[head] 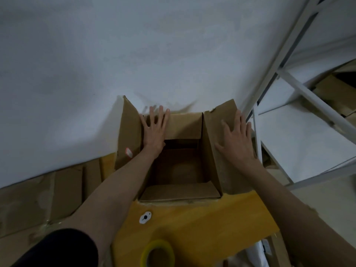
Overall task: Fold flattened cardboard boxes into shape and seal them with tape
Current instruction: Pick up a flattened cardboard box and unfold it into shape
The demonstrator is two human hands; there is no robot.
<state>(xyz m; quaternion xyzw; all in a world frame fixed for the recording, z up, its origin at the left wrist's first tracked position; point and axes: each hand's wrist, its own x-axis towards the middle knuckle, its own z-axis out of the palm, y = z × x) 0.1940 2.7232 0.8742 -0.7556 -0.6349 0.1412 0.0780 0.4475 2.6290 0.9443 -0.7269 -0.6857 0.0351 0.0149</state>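
A brown cardboard box (185,170) stands open-topped on a yellow wooden table (202,218), close to the white wall. Its left and right flaps stand up and lean outward; the far and near flaps are tipped inward. My left hand (155,130) lies flat with straight fingers on the far flap, next to the left flap (129,132). My right hand (238,139) presses flat with spread fingers against the right flap (217,112). A roll of clear yellowish tape (158,253) lies on the table near me.
Flattened cardboard (38,199) lies on the floor at the left along the wall. A white metal shelf rack (300,93) stands at the right, holding more cardboard. A small white tag (145,217) sits on the table in front of the box.
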